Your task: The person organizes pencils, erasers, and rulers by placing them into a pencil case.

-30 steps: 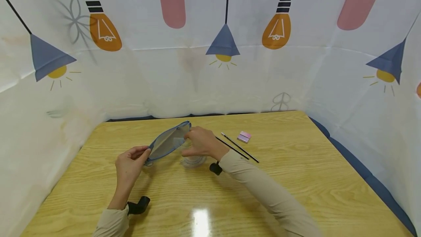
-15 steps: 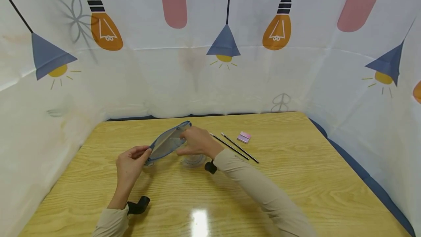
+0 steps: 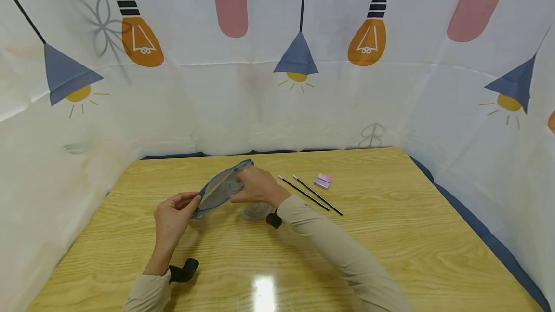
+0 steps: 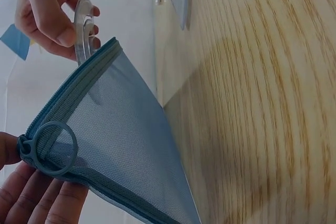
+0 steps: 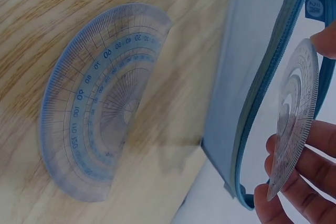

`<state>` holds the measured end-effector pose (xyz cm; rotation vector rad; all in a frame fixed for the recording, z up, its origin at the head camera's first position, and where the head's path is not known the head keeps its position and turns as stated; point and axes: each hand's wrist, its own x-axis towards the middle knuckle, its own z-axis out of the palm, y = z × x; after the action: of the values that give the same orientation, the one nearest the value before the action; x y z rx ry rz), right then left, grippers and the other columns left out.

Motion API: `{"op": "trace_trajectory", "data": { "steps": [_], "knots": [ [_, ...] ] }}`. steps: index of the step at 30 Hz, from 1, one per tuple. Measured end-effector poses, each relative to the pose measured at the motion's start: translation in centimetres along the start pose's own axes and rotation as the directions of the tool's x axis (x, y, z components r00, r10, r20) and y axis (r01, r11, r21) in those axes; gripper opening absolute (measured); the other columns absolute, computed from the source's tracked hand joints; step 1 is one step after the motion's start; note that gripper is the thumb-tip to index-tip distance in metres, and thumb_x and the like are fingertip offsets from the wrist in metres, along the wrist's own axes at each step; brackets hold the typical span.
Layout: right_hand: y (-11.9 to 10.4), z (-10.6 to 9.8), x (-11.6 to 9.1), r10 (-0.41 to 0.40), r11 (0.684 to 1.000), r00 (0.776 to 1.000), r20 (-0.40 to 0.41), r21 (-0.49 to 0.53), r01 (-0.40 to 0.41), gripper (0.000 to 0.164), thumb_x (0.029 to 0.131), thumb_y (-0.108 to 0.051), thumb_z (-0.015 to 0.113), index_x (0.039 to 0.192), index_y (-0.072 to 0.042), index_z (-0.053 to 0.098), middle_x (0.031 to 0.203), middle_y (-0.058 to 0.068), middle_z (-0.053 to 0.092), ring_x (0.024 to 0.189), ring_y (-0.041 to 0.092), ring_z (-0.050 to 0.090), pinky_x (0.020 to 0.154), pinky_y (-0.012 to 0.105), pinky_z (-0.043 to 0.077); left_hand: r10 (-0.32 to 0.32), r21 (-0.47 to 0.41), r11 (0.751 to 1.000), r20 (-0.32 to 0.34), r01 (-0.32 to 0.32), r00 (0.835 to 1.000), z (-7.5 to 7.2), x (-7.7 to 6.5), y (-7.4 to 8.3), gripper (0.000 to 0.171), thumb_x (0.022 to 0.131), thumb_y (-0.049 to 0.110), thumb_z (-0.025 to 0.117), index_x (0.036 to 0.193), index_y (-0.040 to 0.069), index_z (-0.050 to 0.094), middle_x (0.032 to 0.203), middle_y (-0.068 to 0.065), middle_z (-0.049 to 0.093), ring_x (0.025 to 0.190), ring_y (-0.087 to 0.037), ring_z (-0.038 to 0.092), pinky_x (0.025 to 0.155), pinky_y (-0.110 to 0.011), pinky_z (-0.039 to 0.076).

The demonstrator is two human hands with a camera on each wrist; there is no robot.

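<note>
My left hand [image 3: 170,218] pinches one corner of a blue mesh zip pouch [image 4: 131,124], beside its ring-shaped zipper pull [image 4: 55,148]. The zipper is undone and the pouch's mouth gapes towards my right hand [image 3: 262,187]. Between thumb and fingers my right hand holds a clear protractor [image 5: 296,114], tilted on edge at that mouth. A second clear protractor [image 5: 68,98] lies flat on the table below the right hand. In the head view this one [image 3: 256,212] is partly covered by the hand.
Two black pencils [image 3: 303,193] with pale ends lie side by side right of the hands. Behind them sits a small pink and lilac block [image 3: 323,181]. The wooden table [image 3: 412,235] ends at a printed cloth backdrop [image 3: 269,114].
My right hand has shifted a little left, carrying the protractor further towards the pouch's mouth. More of one pencil's end shows now. The left hand and pouch have hardly moved.
</note>
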<state>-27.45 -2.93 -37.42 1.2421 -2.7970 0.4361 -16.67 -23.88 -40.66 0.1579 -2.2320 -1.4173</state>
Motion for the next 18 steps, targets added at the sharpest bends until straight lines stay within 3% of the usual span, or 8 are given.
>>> {"op": "trace_trajectory", "data": {
  "steps": [11, 18],
  "knots": [
    [0.14, 0.48, 0.31, -0.001, 1.000, 1.000, -0.003, 0.031, 0.001, 0.043, 0.086, -0.042, 0.070, 0.111, -0.008, 0.072, 0.104, 0.004, 0.067, 0.088, 0.013, 0.062, 0.071, 0.025, 0.051, 0.001, -0.008, 1.000, 0.006, -0.001, 1.000, 0.14, 0.02, -0.07, 0.015, 0.088, 0.011, 0.073, 0.099, 0.000, 0.075, 0.090, -0.015, 0.072, 0.070, 0.001, 0.063, 0.059, -0.016, 0.051],
    [-0.14, 0.71, 0.61, 0.005, 1.000, 1.000, -0.011, 0.018, -0.005, 0.036, 0.086, -0.042, 0.071, 0.101, -0.009, 0.074, 0.082, -0.001, 0.066, 0.068, 0.009, 0.055, 0.059, 0.022, 0.043, 0.000, -0.010, 1.000, 0.002, 0.000, 1.000, 0.16, 0.01, -0.17, 0.015, 0.088, 0.010, 0.073, 0.099, 0.000, 0.075, 0.089, -0.015, 0.072, 0.070, 0.001, 0.063, 0.059, -0.016, 0.051]
  ]
}}
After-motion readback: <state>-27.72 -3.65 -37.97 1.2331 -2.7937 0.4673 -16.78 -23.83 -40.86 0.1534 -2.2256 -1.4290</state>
